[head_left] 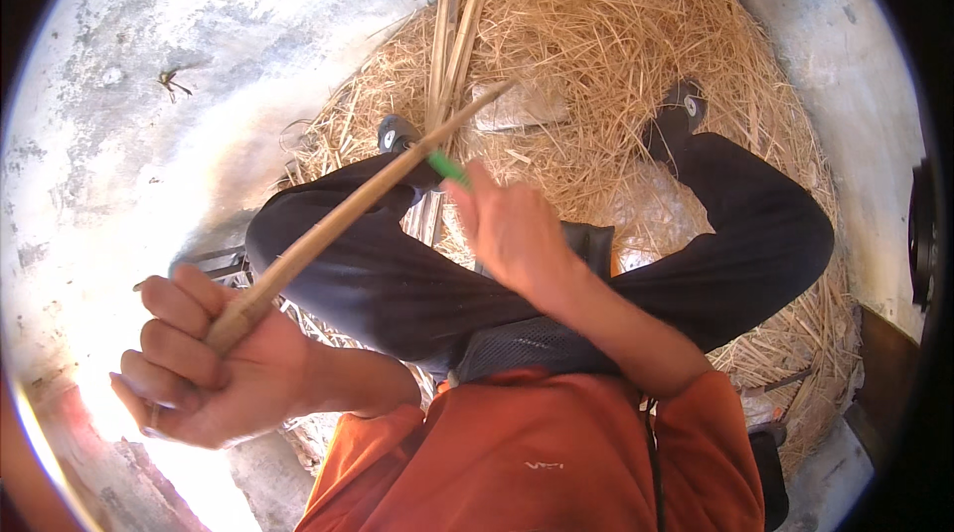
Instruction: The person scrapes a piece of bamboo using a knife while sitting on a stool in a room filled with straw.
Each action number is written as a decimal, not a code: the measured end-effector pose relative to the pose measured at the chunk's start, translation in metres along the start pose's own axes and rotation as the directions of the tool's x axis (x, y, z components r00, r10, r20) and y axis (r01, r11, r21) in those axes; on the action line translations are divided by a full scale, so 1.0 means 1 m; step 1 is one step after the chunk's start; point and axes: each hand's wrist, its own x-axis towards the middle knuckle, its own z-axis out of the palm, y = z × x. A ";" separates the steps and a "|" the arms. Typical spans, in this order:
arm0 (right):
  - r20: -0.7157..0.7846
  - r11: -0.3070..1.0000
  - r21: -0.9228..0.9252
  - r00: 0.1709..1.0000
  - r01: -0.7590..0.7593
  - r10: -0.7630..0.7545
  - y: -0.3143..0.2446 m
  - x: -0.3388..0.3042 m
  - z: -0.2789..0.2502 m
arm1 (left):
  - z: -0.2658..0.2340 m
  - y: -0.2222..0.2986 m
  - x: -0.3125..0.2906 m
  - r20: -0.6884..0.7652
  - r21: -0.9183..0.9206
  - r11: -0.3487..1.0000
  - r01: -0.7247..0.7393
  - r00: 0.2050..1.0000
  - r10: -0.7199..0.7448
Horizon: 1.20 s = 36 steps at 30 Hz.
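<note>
My left hand (229, 363) is closed around the thick end of a long, pale wooden stick (343, 216). It slants up and to the right, narrowing to a point in front of the straw-like shavings. In my right hand (517, 234) is a tool with a green handle (448, 168), gripped in a fist near the middle of my lap. The green end meets the stick's upper part in the picture. Whether a blade is there, and whether it touches the wood, I cannot tell.
Dry shavings (616, 25) cover the floor around my crossed legs. Several split wooden strips (452, 45) lie beyond my left foot. A flat whitish block (522, 107) sits between my feet. Pale, stained walls (229, 55) rise on the left and the right (845, 65).
</note>
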 end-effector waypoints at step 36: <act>0.108 0.926 -0.022 0.920 -0.378 0.378 0.154 0.074 0.058 | -0.006 0.001 -0.003 0.140 -0.083 0.996 -0.031 0.989 0.042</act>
